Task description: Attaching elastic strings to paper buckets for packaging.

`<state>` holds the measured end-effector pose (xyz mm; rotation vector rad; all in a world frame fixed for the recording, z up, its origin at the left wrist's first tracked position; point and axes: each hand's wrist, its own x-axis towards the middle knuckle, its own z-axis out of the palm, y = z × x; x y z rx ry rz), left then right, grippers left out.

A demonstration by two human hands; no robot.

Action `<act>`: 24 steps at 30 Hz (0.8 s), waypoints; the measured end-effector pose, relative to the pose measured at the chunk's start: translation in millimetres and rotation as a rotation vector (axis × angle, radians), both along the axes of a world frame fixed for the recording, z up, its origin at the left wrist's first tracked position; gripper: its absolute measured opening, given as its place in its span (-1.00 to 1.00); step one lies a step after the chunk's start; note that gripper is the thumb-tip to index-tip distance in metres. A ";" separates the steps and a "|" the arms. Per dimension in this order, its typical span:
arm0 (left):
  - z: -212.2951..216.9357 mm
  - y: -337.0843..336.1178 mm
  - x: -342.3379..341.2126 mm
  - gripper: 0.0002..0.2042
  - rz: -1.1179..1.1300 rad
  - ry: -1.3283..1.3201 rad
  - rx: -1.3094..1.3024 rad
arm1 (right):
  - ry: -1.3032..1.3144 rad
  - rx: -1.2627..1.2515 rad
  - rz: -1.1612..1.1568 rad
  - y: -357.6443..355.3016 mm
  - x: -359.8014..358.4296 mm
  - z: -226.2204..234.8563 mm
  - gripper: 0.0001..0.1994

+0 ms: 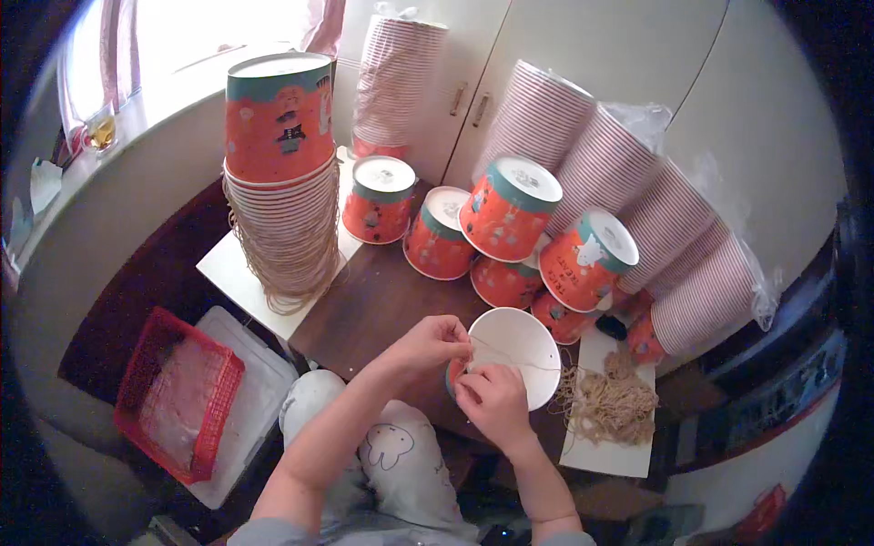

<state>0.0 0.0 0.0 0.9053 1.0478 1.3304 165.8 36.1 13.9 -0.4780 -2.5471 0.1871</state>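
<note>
Left of the paper bucket [521, 350]: left hand [428, 346], fingertips pinched on a thin string [510, 357] at the rim. On the bucket's near edge: right hand [494, 400], fingers closed on the string; outer wall mostly hidden behind both hands. Right of it: loose string pile [612, 400], strands indistinct.

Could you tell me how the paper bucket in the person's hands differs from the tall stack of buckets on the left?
The held paper bucket is single, tilted, its white inside facing up, with a string across its mouth. The tall stack of buckets stands upside down, many nested, strings hanging around it. Both are orange paper buckets.
</note>
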 end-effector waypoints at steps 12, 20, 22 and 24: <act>-4.4 3.6 -1.9 -0.89 0.075 0.275 0.147 | 0.067 -0.470 0.004 39.1 -10.7 12.4 -0.87; 3.0 -0.9 0.1 -0.80 0.185 0.180 -0.050 | 0.062 -0.407 -0.003 38.3 -13.8 6.2 -0.87; 1.5 -0.5 -1.1 -0.79 0.180 0.138 -0.061 | 0.154 -0.254 0.076 40.4 -13.1 1.4 -0.88; 1.1 -1.6 -2.1 -0.79 0.174 0.096 -0.072 | 0.160 -0.250 0.066 39.4 -13.2 2.4 -0.89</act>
